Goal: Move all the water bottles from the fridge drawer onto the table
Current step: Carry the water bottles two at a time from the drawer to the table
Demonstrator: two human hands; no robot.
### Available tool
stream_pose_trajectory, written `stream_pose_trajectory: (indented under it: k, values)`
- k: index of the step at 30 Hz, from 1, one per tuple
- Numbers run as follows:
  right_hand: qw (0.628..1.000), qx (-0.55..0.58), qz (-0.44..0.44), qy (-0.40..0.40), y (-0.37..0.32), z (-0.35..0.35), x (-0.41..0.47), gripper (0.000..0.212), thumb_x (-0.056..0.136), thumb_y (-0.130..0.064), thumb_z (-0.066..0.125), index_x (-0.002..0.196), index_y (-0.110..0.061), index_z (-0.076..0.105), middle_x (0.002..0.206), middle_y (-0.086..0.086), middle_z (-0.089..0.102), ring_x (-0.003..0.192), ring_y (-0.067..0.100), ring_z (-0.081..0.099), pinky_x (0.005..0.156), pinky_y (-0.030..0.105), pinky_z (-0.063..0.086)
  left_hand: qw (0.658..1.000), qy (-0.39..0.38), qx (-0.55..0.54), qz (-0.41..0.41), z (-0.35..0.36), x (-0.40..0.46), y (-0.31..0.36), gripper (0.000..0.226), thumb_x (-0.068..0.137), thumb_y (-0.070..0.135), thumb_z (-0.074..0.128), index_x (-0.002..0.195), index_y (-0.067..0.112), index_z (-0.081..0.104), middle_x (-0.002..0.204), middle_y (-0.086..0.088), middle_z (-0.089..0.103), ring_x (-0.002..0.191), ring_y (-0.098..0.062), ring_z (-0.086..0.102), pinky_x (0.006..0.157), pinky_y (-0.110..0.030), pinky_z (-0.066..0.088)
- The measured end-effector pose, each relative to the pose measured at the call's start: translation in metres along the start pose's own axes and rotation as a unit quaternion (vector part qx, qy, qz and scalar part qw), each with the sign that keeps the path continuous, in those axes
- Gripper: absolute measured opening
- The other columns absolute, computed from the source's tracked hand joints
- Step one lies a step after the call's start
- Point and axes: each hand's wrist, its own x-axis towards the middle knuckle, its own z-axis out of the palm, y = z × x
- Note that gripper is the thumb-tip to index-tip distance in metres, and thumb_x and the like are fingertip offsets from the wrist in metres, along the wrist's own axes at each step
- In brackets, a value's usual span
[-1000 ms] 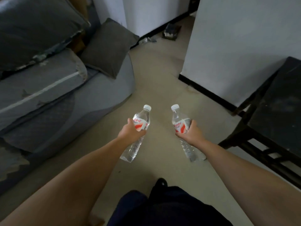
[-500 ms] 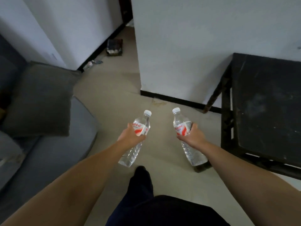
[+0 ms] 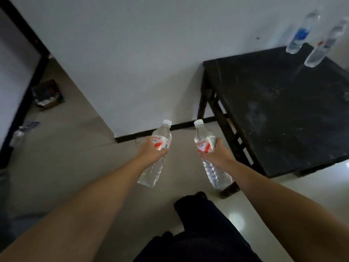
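Now the table [image 3: 283, 114] is nearer, each hand's grip still clasping its bottle.

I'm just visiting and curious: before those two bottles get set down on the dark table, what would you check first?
1. Left hand grips its clear plastic red-labelled bottle: ok.
2. Right hand grips the second red-labelled bottle: ok.
3. White caps on both: ok.
4. Black worn table has bare space nearby: ok.
5. Blue-labelled bottle and its neighbour bottle stand far off: ok.
6. Fridge drawer emptied: cannot tell.
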Motion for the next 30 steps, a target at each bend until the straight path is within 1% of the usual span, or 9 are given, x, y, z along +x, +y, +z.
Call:
stream_pose_trajectory:
  k: [2, 4, 8, 14, 16, 18, 20, 24, 30]
  values:
    - [0.999, 0.015, 0.022, 0.021, 0.000, -0.012, 0.019, 0.076, 0.073, -0.033, 0.076, 0.133, -0.020, 0.032, 0.095, -0.008, 0.056, 0.081, 0.008, 0.058, 0.057, 0.021, 0.043, 0.999, -0.027, 0.029, 0.020, 0.011, 0.023, 0.024, 0.064, 0.067, 0.047, 0.072, 0.111, 0.023, 0.033, 0.106, -0.001, 0.057, 0.087, -0.021, 0.058, 0.069, -0.032, 0.048]
    - [0.998, 0.017, 0.036, 0.054, -0.003, -0.033, 0.050, 0.075, 0.073, -0.034, 0.076, 0.132, -0.019, 0.032, 0.098, -0.006, 0.057, 0.079, 0.007, 0.057, 0.060, 0.021, 0.045, 0.996, -0.052, 0.056, 0.045, 0.023, 0.055, 0.059, 0.070, 0.069, 0.049, 0.070, 0.121, 0.022, 0.032, 0.108, -0.001, 0.056, 0.085, -0.020, 0.056, 0.061, -0.028, 0.043]
    - [0.994, 0.025, 0.075, 0.072, -0.015, -0.085, 0.105, 0.076, 0.073, -0.038, 0.075, 0.130, -0.020, 0.029, 0.114, 0.003, 0.056, 0.097, 0.020, 0.060, 0.084, 0.037, 0.054, 0.992, -0.086, 0.059, 0.072, 0.040, 0.114, 0.128, 0.078, 0.072, 0.047, 0.071, 0.132, 0.020, 0.029, 0.119, -0.005, 0.054, 0.098, -0.025, 0.058, 0.076, -0.034, 0.048]
    - [0.988, 0.008, 0.084, 0.131, -0.018, -0.170, 0.162, 0.080, 0.075, -0.045, 0.072, 0.136, -0.021, 0.025, 0.122, 0.003, 0.053, 0.105, 0.021, 0.057, 0.088, 0.036, 0.052, 0.989, -0.093, 0.035, 0.113, 0.067, 0.183, 0.229, 0.080, 0.070, 0.047, 0.075, 0.132, 0.019, 0.034, 0.119, -0.003, 0.053, 0.091, -0.016, 0.048, 0.075, -0.031, 0.041]
    - [0.982, 0.028, 0.100, 0.157, -0.011, -0.188, 0.172, 0.082, 0.075, -0.046, 0.073, 0.138, -0.022, 0.024, 0.125, 0.002, 0.052, 0.111, 0.023, 0.057, 0.090, 0.038, 0.051, 0.985, -0.104, 0.042, 0.134, 0.082, 0.200, 0.254, 0.076, 0.070, 0.046, 0.076, 0.129, 0.018, 0.036, 0.118, -0.003, 0.054, 0.092, -0.017, 0.051, 0.076, -0.032, 0.045]
    - [0.973, 0.057, 0.124, 0.187, -0.001, -0.207, 0.179, 0.081, 0.075, -0.045, 0.074, 0.136, -0.022, 0.026, 0.124, 0.002, 0.053, 0.107, 0.021, 0.058, 0.088, 0.037, 0.051, 0.978, -0.129, 0.063, 0.154, 0.101, 0.218, 0.283, 0.077, 0.070, 0.047, 0.075, 0.129, 0.018, 0.033, 0.117, -0.004, 0.053, 0.099, -0.022, 0.055, 0.086, -0.039, 0.051]
    - [0.966, 0.076, 0.143, 0.203, 0.011, -0.223, 0.184, 0.079, 0.074, -0.044, 0.075, 0.133, -0.022, 0.028, 0.122, 0.003, 0.055, 0.101, 0.019, 0.058, 0.085, 0.035, 0.051, 0.967, -0.169, 0.086, 0.168, 0.123, 0.231, 0.311, 0.079, 0.071, 0.049, 0.072, 0.130, 0.019, 0.028, 0.115, -0.003, 0.049, 0.099, -0.021, 0.054, 0.085, -0.038, 0.052]
    - [0.941, 0.102, 0.196, 0.255, 0.041, -0.253, 0.196, 0.075, 0.074, -0.044, 0.076, 0.129, -0.021, 0.030, 0.120, 0.004, 0.057, 0.104, 0.023, 0.060, 0.085, 0.037, 0.053, 0.937, -0.231, 0.132, 0.227, 0.178, 0.254, 0.369, 0.075, 0.072, 0.050, 0.071, 0.125, 0.018, 0.029, 0.104, 0.001, 0.047, 0.086, -0.016, 0.051, 0.062, -0.026, 0.043]
    - [0.888, 0.156, 0.279, 0.331, 0.068, -0.306, 0.232, 0.070, 0.074, -0.043, 0.076, 0.124, -0.019, 0.033, 0.114, 0.003, 0.058, 0.096, 0.020, 0.058, 0.078, 0.033, 0.049, 0.888, -0.336, 0.159, 0.269, 0.255, 0.295, 0.474, 0.075, 0.073, 0.046, 0.073, 0.127, 0.016, 0.030, 0.113, -0.003, 0.051, 0.092, -0.018, 0.053, 0.070, -0.029, 0.046]
